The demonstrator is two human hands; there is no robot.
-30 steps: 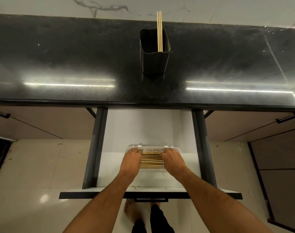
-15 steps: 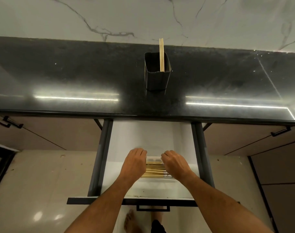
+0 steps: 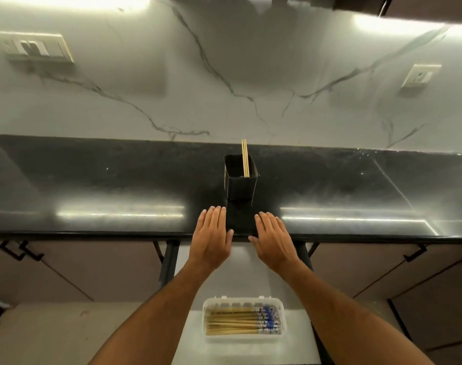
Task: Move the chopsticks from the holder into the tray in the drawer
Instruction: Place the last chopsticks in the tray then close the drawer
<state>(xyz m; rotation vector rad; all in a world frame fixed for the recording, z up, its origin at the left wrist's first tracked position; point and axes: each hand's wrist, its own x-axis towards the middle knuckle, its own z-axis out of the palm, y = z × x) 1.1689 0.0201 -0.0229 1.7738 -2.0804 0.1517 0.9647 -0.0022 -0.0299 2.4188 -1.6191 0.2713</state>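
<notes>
Fingers (image 3: 216,216) both hands straight, together, holding nothing; holder (image 3: 241,183) keeps upright chopsticks (image 3: 245,159); tray (image 3: 243,338) holds chopstick bundle (image 3: 241,321).

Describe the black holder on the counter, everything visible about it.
The holder is a tall, square, open-topped container with dark, slightly glossy walls, perhaps metal or plastic. It stands upright on the black countertop, near its middle, below the marble wall. A few pale wooden chopsticks stand in its right rear corner, sticking out above the rim. Neither hand touches it.

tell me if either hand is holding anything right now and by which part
Nothing is held. The left hand and right hand are both flat and empty above the counter edge, short of the holder.
</notes>
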